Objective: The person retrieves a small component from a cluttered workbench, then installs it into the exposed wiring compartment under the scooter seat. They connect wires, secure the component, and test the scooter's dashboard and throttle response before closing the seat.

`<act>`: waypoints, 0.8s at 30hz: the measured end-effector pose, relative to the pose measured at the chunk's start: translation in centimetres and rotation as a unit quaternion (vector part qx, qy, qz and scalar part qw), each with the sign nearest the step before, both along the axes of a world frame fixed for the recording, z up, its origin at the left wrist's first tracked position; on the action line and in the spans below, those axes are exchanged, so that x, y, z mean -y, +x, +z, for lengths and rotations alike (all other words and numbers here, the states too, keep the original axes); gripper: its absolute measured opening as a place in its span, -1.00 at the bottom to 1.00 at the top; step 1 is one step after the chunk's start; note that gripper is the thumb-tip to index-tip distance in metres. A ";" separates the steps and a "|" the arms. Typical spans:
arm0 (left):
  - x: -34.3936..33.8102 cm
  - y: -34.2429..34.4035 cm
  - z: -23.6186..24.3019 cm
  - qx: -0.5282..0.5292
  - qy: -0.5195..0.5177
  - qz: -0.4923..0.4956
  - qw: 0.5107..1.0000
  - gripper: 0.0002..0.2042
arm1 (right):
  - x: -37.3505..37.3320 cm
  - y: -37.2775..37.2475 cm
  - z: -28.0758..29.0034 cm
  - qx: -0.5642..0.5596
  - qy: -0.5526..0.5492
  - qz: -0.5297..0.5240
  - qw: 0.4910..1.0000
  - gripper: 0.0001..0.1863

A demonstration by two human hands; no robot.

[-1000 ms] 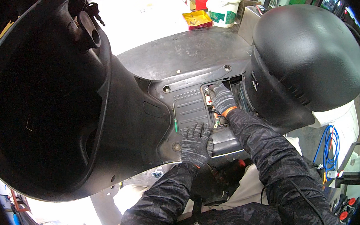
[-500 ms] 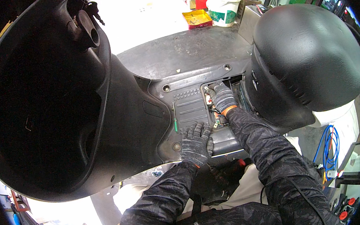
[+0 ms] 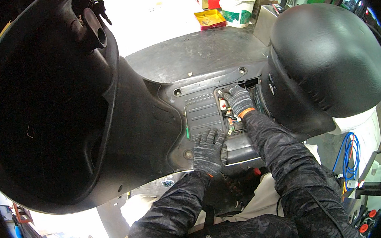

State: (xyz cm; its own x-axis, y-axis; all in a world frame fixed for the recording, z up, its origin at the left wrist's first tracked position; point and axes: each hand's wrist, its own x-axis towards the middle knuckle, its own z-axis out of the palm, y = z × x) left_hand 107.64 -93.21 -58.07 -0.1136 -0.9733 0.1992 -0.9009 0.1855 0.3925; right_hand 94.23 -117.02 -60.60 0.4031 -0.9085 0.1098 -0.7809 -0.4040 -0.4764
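Both gloved hands at the open battery compartment in a scooter's floorboard.

Right hand [image 3: 238,100] reaches into the rectangular compartment [image 3: 235,110] between the leg shield and the black seat [image 3: 330,61]; fingers bent down among wires, whether they pinch anything cannot be told. A small white label with a red cross mark [image 3: 222,104] sits on the battery, just left of that hand. Left hand [image 3: 208,150] lies flat on the ribbed cover panel [image 3: 204,115] by the compartment's near edge, fingers spread, holding nothing. Thin green tool [image 3: 187,129] lies on the panel, left of it. Floorboard [image 3: 194,57] grey, dusty. Beyond it, on a pale workshop floor: flat yellow tray [image 3: 209,19], white bucket [image 3: 238,8] stuffed with green cable. Blue cable coil [image 3: 349,150] hangs at right.
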 end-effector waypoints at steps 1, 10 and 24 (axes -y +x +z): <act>0.0 0.0 0.0 0.000 0.004 -0.001 1.000 -0.46 | 0.1 -0.1 0.2 -0.001 0.009 0.005 1.000 -0.54; 0.1 -0.1 0.2 0.000 -0.015 0.005 1.000 -0.49 | 1.1 -0.7 0.2 -0.028 -0.004 0.046 0.999 -0.60; 0.1 0.0 0.2 0.002 0.022 -0.002 1.000 -0.45 | 0.6 -0.6 -0.3 0.030 -0.020 0.023 0.999 -0.66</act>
State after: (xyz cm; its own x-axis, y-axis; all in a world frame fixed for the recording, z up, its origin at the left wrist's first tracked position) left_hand 107.67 -93.31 -57.82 -0.1177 -0.9806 0.1566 -0.9017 0.1716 0.3970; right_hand 93.60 -117.58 -60.88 0.4360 -0.8835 0.1713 -0.7313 -0.4587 -0.5047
